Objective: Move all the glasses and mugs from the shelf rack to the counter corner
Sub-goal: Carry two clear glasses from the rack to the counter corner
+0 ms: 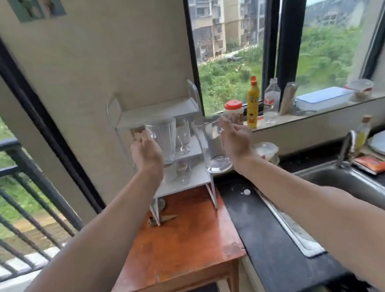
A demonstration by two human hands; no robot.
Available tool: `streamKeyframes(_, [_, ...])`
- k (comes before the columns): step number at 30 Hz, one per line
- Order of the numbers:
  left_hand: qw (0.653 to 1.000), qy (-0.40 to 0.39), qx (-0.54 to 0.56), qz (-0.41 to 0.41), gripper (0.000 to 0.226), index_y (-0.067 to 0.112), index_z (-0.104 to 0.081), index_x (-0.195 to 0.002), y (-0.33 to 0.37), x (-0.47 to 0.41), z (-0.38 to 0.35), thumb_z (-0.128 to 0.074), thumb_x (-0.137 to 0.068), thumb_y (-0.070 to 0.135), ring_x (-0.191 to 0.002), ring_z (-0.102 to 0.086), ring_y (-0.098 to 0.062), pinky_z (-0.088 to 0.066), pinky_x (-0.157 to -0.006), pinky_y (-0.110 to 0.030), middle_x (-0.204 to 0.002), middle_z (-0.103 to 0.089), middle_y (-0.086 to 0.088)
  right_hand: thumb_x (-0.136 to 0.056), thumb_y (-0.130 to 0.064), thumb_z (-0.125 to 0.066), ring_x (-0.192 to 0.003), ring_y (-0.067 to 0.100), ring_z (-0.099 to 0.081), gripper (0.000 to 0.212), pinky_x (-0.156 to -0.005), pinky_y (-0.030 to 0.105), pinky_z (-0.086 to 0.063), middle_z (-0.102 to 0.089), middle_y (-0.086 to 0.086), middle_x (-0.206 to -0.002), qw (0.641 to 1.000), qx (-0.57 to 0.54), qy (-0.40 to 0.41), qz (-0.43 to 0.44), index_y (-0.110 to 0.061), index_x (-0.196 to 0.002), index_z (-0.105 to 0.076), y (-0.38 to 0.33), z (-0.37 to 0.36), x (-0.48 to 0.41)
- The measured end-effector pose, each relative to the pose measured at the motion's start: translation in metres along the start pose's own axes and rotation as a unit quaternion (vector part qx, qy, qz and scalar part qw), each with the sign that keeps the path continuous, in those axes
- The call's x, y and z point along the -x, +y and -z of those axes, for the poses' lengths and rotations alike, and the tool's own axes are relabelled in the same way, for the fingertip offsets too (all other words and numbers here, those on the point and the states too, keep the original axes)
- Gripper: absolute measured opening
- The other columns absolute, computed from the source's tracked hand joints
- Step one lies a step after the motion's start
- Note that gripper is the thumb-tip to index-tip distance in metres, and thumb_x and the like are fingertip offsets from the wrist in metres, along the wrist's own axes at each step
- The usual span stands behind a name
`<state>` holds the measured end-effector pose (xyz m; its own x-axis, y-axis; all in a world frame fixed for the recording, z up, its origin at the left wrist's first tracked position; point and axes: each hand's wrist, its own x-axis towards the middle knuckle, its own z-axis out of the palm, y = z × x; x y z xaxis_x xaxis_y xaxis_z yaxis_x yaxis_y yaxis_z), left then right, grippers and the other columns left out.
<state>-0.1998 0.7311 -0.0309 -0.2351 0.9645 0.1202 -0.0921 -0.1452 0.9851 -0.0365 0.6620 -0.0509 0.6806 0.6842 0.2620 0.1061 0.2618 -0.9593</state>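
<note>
Both hands are loaded, so the task looks to be underway, not close to finished. The left hand (146, 153) holds a ribbed clear glass mug (163, 140) by its handle, fingers curled shut around it, lifted in front of the white shelf rack (161, 112). The right hand (236, 140) grips a taller plain glass (212, 144), fingers wrapped on its far side, thumb hidden; this glass hangs above the rack's right edge, near the dark counter (262, 221). Neither is set down yet. On the rack, at least 2 stemmed glasses (183, 137) show on the middle tier, and more glassware (181, 171) on the bottom one, blurred, count unclear. The top tier appears bare. No glass is visible on the counter corner by the wall, so most of the moving is judged still ahead
</note>
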Motion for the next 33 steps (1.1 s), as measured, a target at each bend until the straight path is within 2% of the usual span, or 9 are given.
streamKeyframes(2, [0.998, -0.041, -0.017, 0.036, 0.051, 0.0, -0.065, -0.086, -0.026, 0.023, -0.013, -0.042, -0.089, 0.045, -0.083, -0.057, -0.024, -0.046, -0.079, -0.042, -0.09, -0.065, -0.016, -0.085, -0.05, -0.055, -0.04, 0.016, -0.03, 0.066, -0.049, 0.027, -0.027, -0.032, -0.004, -0.039, 0.997, 0.059, 0.039, -0.013, -0.015, -0.033, -0.035, 0.015, 0.042, 0.012])
streamKeyframes(4, [0.994, -0.083, -0.038, 0.056, 0.044, 0.003, -0.06, -0.073, -0.048, 0.051, -0.03, -0.043, -0.089, 0.04, -0.081, -0.052, -0.025, -0.042, -0.075, -0.043, -0.083, -0.06, -0.019, -0.082, -0.052, -0.054, -0.048, 0.015, -0.039, 0.062, -0.056, 0.027, -0.034, -0.039, -0.007, -0.045, 0.992, 0.099, 0.073, -0.027, -0.013, -0.034, -0.043, 0.027, 0.088, 0.024])
streamKeyframes(8, [0.984, -0.145, -0.075, 0.076, 0.05, -0.009, -0.064, -0.079, -0.08, 0.119, -0.078, -0.044, -0.087, 0.036, -0.07, -0.051, -0.033, -0.037, -0.069, -0.038, -0.09, -0.064, -0.035, -0.084, -0.047, -0.054, -0.044, 0.014, -0.04, 0.057, -0.053, 0.038, -0.038, -0.041, -0.009, -0.039, 0.973, 0.177, 0.138, -0.05, -0.015, -0.037, -0.046, 0.043, 0.19, 0.047])
streamKeyframes(11, [0.967, -0.209, -0.114, 0.085, 0.044, 0.007, -0.056, -0.055, -0.095, 0.181, -0.122, -0.045, -0.089, 0.031, -0.066, -0.05, -0.028, -0.037, -0.064, -0.037, -0.068, -0.058, -0.018, -0.087, -0.045, -0.052, -0.038, 0.008, -0.039, 0.057, -0.049, 0.03, -0.036, -0.039, -0.01, -0.032, 0.952, 0.231, 0.19, -0.058, -0.019, -0.037, -0.049, 0.048, 0.274, 0.067])
streamKeyframes(16, [0.931, -0.324, -0.141, 0.089, 0.043, -0.002, -0.059, -0.062, -0.122, 0.306, -0.21, -0.043, -0.089, 0.028, -0.069, -0.05, -0.029, -0.041, -0.068, -0.04, -0.072, -0.056, -0.021, -0.091, -0.045, -0.05, -0.035, 0.006, -0.036, 0.061, -0.048, 0.03, -0.028, -0.037, -0.01, -0.03, 0.922, 0.279, 0.254, -0.08, -0.021, -0.035, -0.048, 0.051, 0.43, 0.105])
streamKeyframes(22, [0.865, -0.463, -0.16, 0.11, 0.036, 0.009, -0.05, -0.056, -0.15, 0.474, -0.298, -0.044, -0.087, 0.027, -0.06, -0.046, -0.023, -0.035, -0.054, -0.032, -0.059, -0.051, -0.01, -0.092, -0.043, -0.05, -0.039, 0.011, -0.028, 0.062, -0.05, 0.032, -0.025, -0.029, -0.008, -0.031, 0.878, 0.307, 0.343, -0.132, -0.018, -0.035, -0.039, 0.043, 0.616, 0.161])
streamKeyframes(27, [0.801, -0.557, -0.199, 0.096, 0.043, 0.005, -0.052, -0.053, -0.158, 0.592, -0.357, -0.046, -0.09, 0.026, -0.055, -0.048, -0.024, -0.035, -0.055, -0.033, -0.054, -0.054, -0.009, -0.09, -0.04, -0.05, -0.044, 0.015, -0.032, 0.06, -0.054, 0.033, -0.026, -0.03, -0.007, -0.038, 0.826, 0.322, 0.43, -0.172, -0.013, -0.04, -0.033, 0.029, 0.737, 0.206])
streamKeyframes(30, [0.761, -0.61, -0.205, 0.083, 0.043, 0.007, -0.048, -0.049, -0.163, 0.653, -0.396, -0.047, -0.087, 0.026, -0.053, -0.044, -0.022, -0.034, -0.057, -0.031, -0.053, -0.051, -0.008, -0.088, -0.042, -0.048, -0.052, 0.019, -0.038, 0.054, -0.056, 0.033, -0.03, -0.038, 0.002, -0.052, 0.796, 0.312, 0.482, -0.189, 0.001, -0.055, -0.047, 0.024, 0.799, 0.228])
streamKeyframes(33, [0.722, -0.655, -0.201, 0.093, 0.041, 0.012, -0.042, -0.048, -0.169, 0.715, -0.437, -0.05, -0.085, 0.027, -0.055, -0.04, -0.021, -0.033, -0.06, -0.032, -0.053, -0.045, -0.006, -0.087, -0.042, -0.049, -0.048, 0.019, -0.04, 0.052, -0.053, 0.032, -0.032, -0.038, 0.001, -0.048, 0.76, 0.316, 0.53, -0.206, -0.004, -0.051, -0.044, 0.021, 0.857, 0.247])
